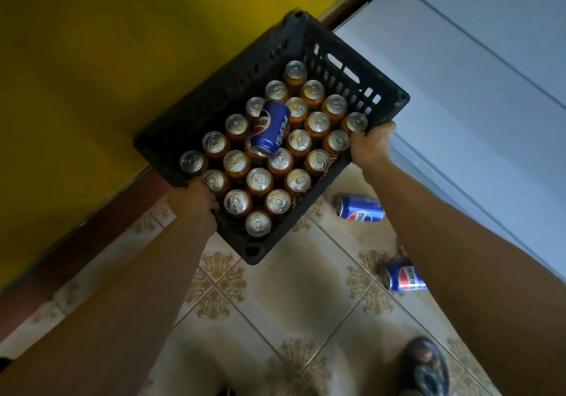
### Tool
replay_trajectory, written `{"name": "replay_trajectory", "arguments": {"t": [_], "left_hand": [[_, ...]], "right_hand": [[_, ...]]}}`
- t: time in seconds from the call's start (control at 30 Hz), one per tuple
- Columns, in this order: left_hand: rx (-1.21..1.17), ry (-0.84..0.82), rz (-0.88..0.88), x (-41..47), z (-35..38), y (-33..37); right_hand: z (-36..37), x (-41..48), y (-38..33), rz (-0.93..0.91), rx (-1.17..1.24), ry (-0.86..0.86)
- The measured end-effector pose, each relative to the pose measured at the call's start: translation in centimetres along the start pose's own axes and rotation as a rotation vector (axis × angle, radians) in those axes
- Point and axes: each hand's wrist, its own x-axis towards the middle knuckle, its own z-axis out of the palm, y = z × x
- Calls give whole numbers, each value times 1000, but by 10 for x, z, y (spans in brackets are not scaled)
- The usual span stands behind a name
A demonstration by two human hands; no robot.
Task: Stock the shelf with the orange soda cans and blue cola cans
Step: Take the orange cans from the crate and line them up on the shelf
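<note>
I hold a black plastic crate (232, 74) up in the air with both hands. My left hand (194, 204) grips its near left rim and my right hand (372, 144) grips its right rim. Several orange soda cans (259, 180) stand upright inside it in rows. One blue cola can (271, 130) lies on its side on top of them. Two more blue cola cans lie on the tiled floor, one (360, 212) below the crate's right side and the other (404, 277) partly hidden behind my right forearm.
A yellow wall (92, 59) with a dark red skirting (70, 242) runs along the left. A pale white-blue surface (474, 74) fills the right side. Patterned floor tiles (291, 303) lie below. A foot in a dark sandal (425, 365) stands at the lower right.
</note>
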Motion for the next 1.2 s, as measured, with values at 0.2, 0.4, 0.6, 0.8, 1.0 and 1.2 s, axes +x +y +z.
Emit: {"name": "replay_trajectory", "arguments": {"t": [0.2,0.4,0.6,0.8,1.0,1.2], "left_hand": [[-57,-39,-67,-7,0,8],[-66,-301,-149,-8,-26,15],[241,-269,-43,-68,-55,49],[612,-555,813,-188,-52,85],[605,-839,1281,-286,-71,96],[663,-894,1415,-332,-84,89]], "right_hand": [[-22,-24,-13,-85,-72,-56],[-37,-93,-13,-445,-440,-104],[-77,-158,-29,-652,-600,-219],[-131,-215,-43,-717,-479,-126],[-172,-272,-36,-823,-372,-5],[-216,-319,-20,-834,-357,85]]}}
